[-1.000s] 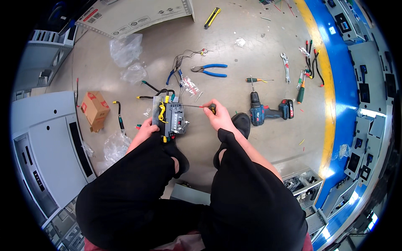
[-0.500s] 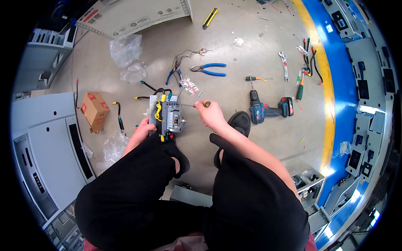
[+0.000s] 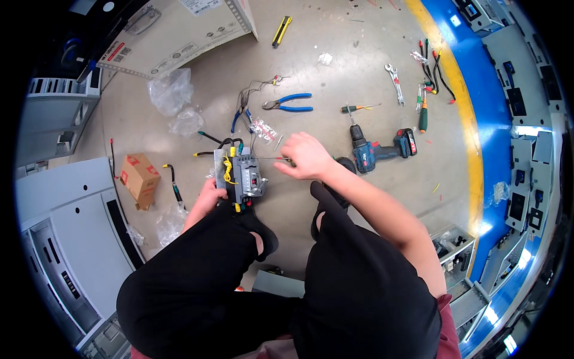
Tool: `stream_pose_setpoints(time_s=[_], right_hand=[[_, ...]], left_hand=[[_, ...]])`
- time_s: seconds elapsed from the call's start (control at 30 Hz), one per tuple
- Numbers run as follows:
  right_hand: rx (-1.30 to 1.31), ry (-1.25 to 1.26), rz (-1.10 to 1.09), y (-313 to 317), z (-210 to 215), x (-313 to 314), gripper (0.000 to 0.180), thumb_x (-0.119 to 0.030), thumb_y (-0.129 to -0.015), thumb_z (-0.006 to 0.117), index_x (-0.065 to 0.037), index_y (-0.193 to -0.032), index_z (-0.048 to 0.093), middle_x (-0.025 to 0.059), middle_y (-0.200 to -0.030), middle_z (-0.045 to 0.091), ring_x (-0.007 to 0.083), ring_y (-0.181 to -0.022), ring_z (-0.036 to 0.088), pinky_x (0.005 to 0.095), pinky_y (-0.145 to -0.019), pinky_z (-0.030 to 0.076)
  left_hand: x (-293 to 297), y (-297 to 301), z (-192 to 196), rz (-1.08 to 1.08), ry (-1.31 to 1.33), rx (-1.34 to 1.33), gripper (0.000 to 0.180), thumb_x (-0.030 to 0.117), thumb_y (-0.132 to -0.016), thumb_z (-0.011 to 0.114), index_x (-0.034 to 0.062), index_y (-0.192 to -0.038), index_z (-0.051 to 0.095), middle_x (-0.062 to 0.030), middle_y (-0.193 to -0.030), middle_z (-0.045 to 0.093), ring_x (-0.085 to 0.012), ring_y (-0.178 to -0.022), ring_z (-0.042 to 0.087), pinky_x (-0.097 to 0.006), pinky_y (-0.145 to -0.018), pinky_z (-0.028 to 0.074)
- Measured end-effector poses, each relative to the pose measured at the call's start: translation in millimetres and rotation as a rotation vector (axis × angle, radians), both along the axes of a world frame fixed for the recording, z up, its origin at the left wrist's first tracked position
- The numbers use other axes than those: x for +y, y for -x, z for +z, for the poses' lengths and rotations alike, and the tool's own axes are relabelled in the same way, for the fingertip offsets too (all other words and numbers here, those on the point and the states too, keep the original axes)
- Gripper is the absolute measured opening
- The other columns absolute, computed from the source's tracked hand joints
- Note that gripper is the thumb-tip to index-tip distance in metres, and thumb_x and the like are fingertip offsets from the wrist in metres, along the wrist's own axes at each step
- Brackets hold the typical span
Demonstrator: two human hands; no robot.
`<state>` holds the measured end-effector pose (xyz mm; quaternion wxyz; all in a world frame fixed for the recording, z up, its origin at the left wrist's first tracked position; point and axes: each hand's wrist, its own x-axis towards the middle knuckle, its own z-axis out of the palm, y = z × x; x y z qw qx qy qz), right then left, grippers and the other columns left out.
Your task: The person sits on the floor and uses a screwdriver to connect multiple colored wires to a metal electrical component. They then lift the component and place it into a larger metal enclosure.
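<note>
While the left hand [image 3: 206,197] steadies the grey breaker unit [image 3: 244,179], a terminal screw is being worked.
Right hand [image 3: 306,157] closed around a screwdriver [image 3: 270,158], tip at the unit; next seems to need square, steady turning.

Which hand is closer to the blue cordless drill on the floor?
The right hand. It holds a screwdriver just left of the cordless drill. The left hand grips the grey electrical unit farther left, on the far side of the right hand from the drill.
</note>
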<state>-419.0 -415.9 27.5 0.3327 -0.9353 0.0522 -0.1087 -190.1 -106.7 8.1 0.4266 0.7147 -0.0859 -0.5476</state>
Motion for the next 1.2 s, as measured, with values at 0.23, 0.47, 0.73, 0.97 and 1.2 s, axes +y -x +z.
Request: stream_pose_setpoints(time_s=[0.23,0.47,0.73,0.97,1.2], right_hand=[[0.226,-0.606,-1.122,33,-132,48,0.061,-0.048,-0.095,0.063,0.006,-0.124,0.063,0.0151,-0.101,0.066,0.0298,-0.104,0.064,0.0384,-0.097,0.049],[0.559,-0.974,-0.658,37,-83,11,0.053,-0.037,-0.094,0.067,0.011,-0.116,0.064,0.0183,-0.103,0.070,0.0201,-0.073,0.069,0.0357,-0.066,0.057],[0.473,-0.502,-0.545,39,-60,19,0.033,-0.033,-0.097,0.066,-0.001,-0.105,0.070,0.0208,-0.112,0.060,0.0383,-0.101,0.065,0.0434,-0.095,0.053],[0.449,-0.459,-0.520,34,-56,19,0.035,-0.032,-0.098,0.065,0.003,-0.100,0.069,0.0224,-0.106,0.061,0.0403,-0.099,0.064,0.0456,-0.093,0.052],[0.439,-0.484,-0.501,36,-57,15,0.035,-0.033,-0.095,0.068,0.001,-0.102,0.070,0.0214,-0.103,0.063,0.0364,-0.094,0.066,0.0428,-0.089,0.053]], left_hand=[[-50,49,18,-0.122,0.082,-0.019,0.047,-0.007,-0.076,0.055,-0.0066,-0.122,0.061,-0.0067,-0.098,0.068,-0.0152,-0.086,0.063,-0.027,-0.076,0.049],[-41,61,20,-0.120,0.045,-0.190,0.063,0.000,-0.079,0.058,-0.0046,-0.141,0.052,-0.0162,-0.125,0.063,-0.0241,-0.098,0.065,-0.034,-0.093,0.052],[-137,19,71,-0.456,0.257,-1.287,0.043,0.020,-0.082,0.067,0.0022,-0.120,0.062,-0.0192,-0.124,0.059,-0.0404,-0.122,0.052,-0.049,-0.110,0.040],[-207,-14,25,-1.444,-0.205,-0.785,0.035,0.029,-0.089,0.052,0.0034,-0.093,0.076,-0.0218,-0.091,0.071,-0.0399,-0.094,0.068,-0.051,-0.091,0.053],[-204,-20,18,-1.493,-0.031,-0.831,0.036,0.025,-0.094,0.046,0.0018,-0.094,0.073,-0.0185,-0.104,0.068,-0.0366,-0.104,0.065,-0.049,-0.094,0.052]])
